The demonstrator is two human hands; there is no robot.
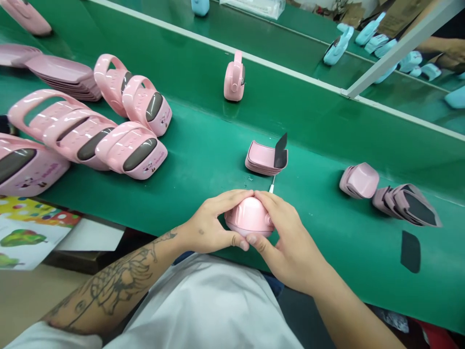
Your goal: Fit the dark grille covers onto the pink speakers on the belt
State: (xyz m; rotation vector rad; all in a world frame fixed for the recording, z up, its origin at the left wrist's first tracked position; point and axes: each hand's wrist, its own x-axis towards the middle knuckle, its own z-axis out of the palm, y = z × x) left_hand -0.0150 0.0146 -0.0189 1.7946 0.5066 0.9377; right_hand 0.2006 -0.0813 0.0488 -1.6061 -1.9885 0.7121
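A small pink shell (pixel 249 215), rounded on top, sits at the near edge of the green surface (pixel 327 126), right in front of the person's body. Both hands close around it. The left hand (pixel 207 225) cups its left side, thumb pressed low on the front and fingers curled over the top. The right hand (pixel 286 242) mirrors it on the right, and the two thumbs nearly meet at the shell's lower front.

A thin white stick (pixel 271 184) pokes out just beyond the right hand's fingers. Past it lies a short stack of pink panels (pixel 263 157) with a dark film (pixel 281 149) standing up from its right end.

To the right are a pile of pink covers (pixel 359 180), a fanned row of covers with dark faces (pixel 410 203) and a loose dark patch (pixel 410 251) lying flat. To the left, finished pink cases (pixel 136 152) with handles lie side by side. One pink unit (pixel 234 77) stands upright farther back, and blue units (pixel 337 46) lie beyond the white rail (pixel 290 72).
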